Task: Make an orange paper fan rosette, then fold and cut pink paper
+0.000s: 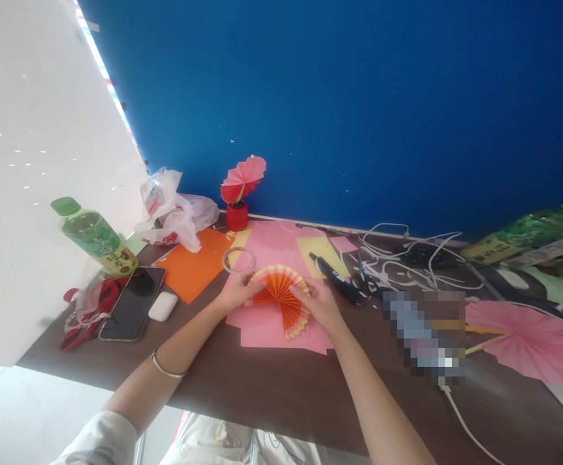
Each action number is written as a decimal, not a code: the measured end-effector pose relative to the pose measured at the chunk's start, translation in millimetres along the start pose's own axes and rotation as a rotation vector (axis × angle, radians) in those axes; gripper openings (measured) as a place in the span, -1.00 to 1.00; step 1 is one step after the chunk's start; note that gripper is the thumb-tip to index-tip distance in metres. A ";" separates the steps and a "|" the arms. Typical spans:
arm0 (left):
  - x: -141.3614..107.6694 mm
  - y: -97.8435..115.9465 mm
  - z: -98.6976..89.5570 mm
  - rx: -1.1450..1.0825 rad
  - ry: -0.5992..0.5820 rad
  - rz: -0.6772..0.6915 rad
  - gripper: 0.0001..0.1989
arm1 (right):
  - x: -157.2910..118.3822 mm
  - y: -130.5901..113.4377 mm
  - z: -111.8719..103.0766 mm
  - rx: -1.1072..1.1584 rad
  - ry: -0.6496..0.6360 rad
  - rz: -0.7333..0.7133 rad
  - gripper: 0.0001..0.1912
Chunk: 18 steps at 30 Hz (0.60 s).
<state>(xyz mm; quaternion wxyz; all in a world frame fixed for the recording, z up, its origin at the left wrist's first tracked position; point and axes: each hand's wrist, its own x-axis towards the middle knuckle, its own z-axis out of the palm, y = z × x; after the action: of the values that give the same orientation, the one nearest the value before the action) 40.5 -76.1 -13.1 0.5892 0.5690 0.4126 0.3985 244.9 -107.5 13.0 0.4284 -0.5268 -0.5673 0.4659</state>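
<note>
A pleated paper fan point(282, 294), orange with a pink and yellow edge, is spread between my hands above the pink paper sheets point(281, 245). My left hand point(235, 292) grips its left side, thumb on the front. On its right side my right hand point(320, 303) holds the upper edge, thumb also on the folds. The lower left part of the circle is a gap, with the pink sheets showing beneath. Just behind my left hand a roll of tape point(238, 259) lies on the paper. To the right of the fan is a black stapler point(338, 279).
Orange paper point(194, 268), a phone point(133, 303), a white earbud case point(163, 306) and a green-capped bottle point(94, 236) are at left. A pink paper fan flower stands in a red pot point(237, 216). White cables point(407, 258) and a large pink fan point(533, 336) lie at right.
</note>
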 end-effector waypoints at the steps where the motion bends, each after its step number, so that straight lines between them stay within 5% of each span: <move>1: 0.7 -0.4 -0.7 -0.011 0.005 -0.014 -0.70 | 0.1 0.6 0.0 -0.005 0.005 -0.009 -0.73; 10: 0.1 2.0 3.4 0.049 0.036 0.026 -0.76 | -4.9 -1.9 8.5 -0.096 -0.032 -0.059 -0.72; 15: 1.1 2.6 2.8 -0.119 0.180 0.032 -0.83 | 0.3 6.4 7.2 0.058 0.210 -0.035 -0.64; 18: 0.2 1.7 1.4 -0.134 0.152 0.001 -0.84 | 2.4 11.4 6.0 0.067 0.286 -0.026 -0.61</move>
<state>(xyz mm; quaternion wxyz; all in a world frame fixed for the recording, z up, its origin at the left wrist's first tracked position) 41.9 -76.3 -11.3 0.5927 0.4967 0.4281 0.4677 241.1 -105.4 0.6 0.5283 -0.5658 -0.4913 0.3992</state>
